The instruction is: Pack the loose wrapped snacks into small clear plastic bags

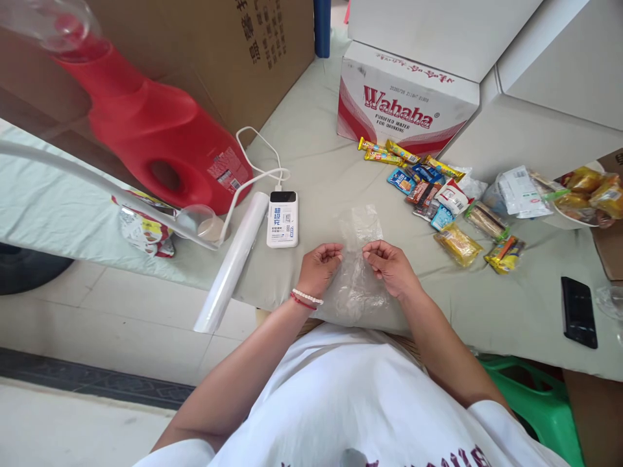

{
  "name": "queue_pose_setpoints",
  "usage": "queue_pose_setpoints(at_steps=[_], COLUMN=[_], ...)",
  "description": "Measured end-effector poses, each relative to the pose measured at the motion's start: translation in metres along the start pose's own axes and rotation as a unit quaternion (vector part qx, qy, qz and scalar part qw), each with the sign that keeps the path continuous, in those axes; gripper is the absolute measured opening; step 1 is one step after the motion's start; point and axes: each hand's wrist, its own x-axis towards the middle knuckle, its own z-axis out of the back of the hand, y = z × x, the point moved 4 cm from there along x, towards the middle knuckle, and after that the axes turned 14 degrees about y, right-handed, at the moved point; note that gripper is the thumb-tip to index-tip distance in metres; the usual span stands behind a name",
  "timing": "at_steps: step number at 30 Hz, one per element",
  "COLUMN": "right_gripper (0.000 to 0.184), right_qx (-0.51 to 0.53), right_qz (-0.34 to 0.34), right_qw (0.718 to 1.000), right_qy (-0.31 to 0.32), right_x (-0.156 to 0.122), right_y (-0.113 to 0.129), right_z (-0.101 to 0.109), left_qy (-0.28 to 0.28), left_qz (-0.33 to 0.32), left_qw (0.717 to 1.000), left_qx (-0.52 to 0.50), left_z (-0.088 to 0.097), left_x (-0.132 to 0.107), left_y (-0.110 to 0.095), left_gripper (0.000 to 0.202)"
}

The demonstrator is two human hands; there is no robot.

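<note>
A person in a white shirt (350,402) pinches a clear plastic bag (357,285) with left hand (318,267) and right hand (389,264) at the table (321,162) edge, apparently spreading it, which seems to call for gentle pulling, a power bank (282,227), wrapped snacks (458,245) and water carton (403,113) beyond, none blocking.

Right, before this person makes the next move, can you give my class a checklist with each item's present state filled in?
1. Left hand gripping the clear plastic bag: ok, pinching its left side.
2. Right hand gripping it too: ok, pinching the right side.
3. Bag's mouth open: cannot tell, the film is crumpled and see-through.
4. Snack packets apart from the bag: ok, lying beyond the right hand.
5. Plastic roll fully on the table: not ok, its near end overhangs the edge.
</note>
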Motion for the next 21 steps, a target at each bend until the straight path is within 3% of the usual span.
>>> queue_pose_setpoints(at_steps=[6, 10, 16, 19, 21], right_gripper=[0.042, 0.046, 0.046, 0.057, 0.073], right_qx=[0.021, 0.017, -0.133, -0.251, -0.308], right_qz=[0.006, 0.012, -0.01, 0.016, 0.041], right_qw=[0.999, 0.997, 0.983, 0.964, 0.948], right_qy=[-0.031, -0.076, -0.124, -0.091, -0.063], right_x=[-0.019, -0.039, -0.056, -0.06, -0.057], right_y=[0.002, -0.003, -0.011, 0.001, 0.01], right_z=[0.034, 0.068, 0.118, 0.126, 0.121], left_qy=[-0.075, -0.081, -0.087, -0.133, -0.158], left_qz=[-0.027, -0.048, -0.037, -0.076, -0.147], left_qw=[0.995, 0.995, 0.993, 0.963, 0.909], left_qx=[0.062, 0.045, 0.073, 0.222, 0.356], left_z=[0.016, 0.02, 0.026, 0.026, 0.02], left_x=[-0.006, -0.012, -0.01, -0.015, -0.022], left_y=[-0.007, -0.01, -0.009, -0.02, -0.032], left_gripper=[0.027, 0.024, 0.022, 0.029, 0.035])
